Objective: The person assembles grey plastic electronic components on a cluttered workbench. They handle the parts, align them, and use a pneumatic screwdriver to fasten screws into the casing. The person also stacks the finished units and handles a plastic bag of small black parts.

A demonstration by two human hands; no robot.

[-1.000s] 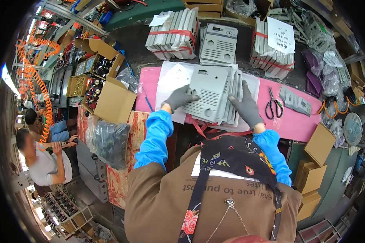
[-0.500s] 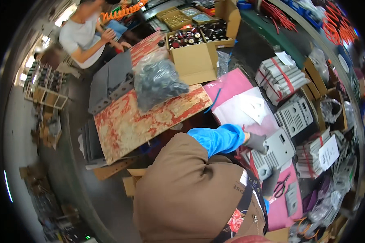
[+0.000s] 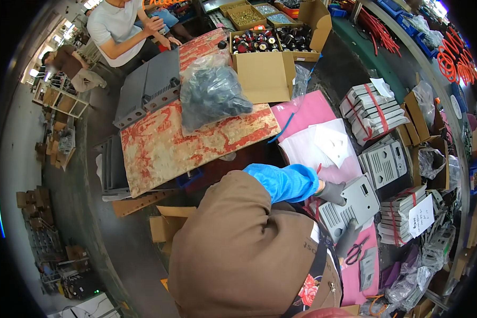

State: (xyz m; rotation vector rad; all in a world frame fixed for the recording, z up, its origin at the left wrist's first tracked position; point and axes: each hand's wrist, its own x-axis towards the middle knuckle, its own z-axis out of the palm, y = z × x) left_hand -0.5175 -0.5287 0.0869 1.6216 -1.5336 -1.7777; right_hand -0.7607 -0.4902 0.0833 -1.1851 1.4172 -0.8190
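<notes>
A flat grey panel (image 3: 361, 199) with slots and a small rectangular cut-out lies over the pink sheet on the right. My left hand (image 3: 333, 193), in a dark grey glove below a blue sleeve, grips its far left edge with the thumb on top. Gloved as well, my right hand (image 3: 349, 237) holds the panel's near edge, its fingers partly hidden. Beside that hand are dark-handled scissors (image 3: 356, 252) and a small grey plate (image 3: 367, 269). A second grey panel (image 3: 384, 163) lies just beyond the held one.
Bundles of grey panels tied with red straps (image 3: 373, 111) stand on the right. White sheets (image 3: 323, 143) cover part of the pink sheet. A worn red-and-cream board (image 3: 159, 151) carries a plastic bag of dark parts (image 3: 212, 98). A co-worker (image 3: 119, 32) sits at far left.
The whole view has shifted slightly. My right hand now shows more over the panel's near edge, while my left hand keeps its grip on the panel.
</notes>
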